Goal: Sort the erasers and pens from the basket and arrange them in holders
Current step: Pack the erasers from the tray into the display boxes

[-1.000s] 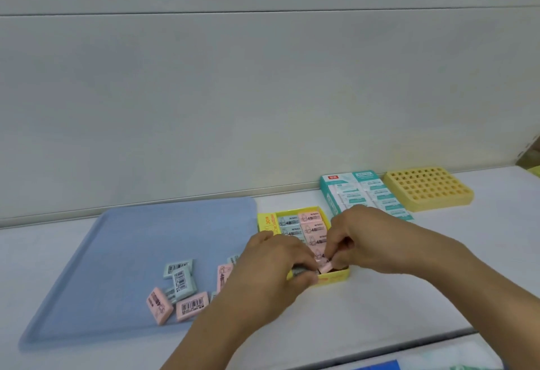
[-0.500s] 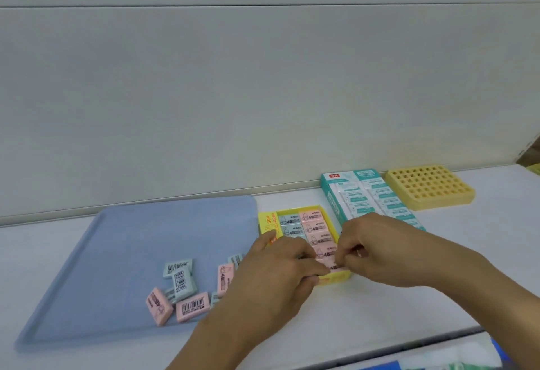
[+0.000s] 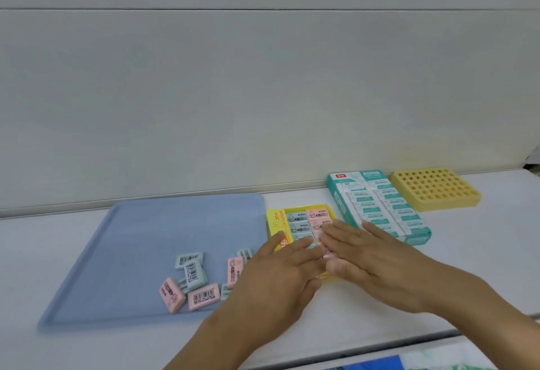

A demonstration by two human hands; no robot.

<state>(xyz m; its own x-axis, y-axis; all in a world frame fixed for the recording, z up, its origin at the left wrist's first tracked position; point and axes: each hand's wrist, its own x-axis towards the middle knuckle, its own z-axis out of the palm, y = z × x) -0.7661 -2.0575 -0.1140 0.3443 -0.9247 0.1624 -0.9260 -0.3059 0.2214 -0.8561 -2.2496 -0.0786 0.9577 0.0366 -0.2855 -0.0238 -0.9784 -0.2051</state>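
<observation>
A yellow eraser box [image 3: 277, 220] holds rows of pale blue and pink erasers [image 3: 318, 214]. My left hand [image 3: 277, 276] and my right hand [image 3: 368, 261] lie flat over the near half of the box, fingers straight, pressing on the erasers there. On the blue tray [image 3: 140, 229] to the left lie several loose erasers, pink [image 3: 203, 299] and pale blue [image 3: 194, 273]. A teal box [image 3: 377, 206] full of white erasers sits to the right of the yellow one. A yellow pen holder [image 3: 435, 188] with a grid of holes stands at the far right.
Everything rests on a white table [image 3: 482, 241] against a pale wall. The table's front edge runs under my forearms, with blue and green items [image 3: 371, 364] below it. A dark object [image 3: 533, 162] shows at the right edge.
Both hands pinched a pink eraser at the box's near end; now their fingers have straightened and lie flat on top of the erasers in the box.
</observation>
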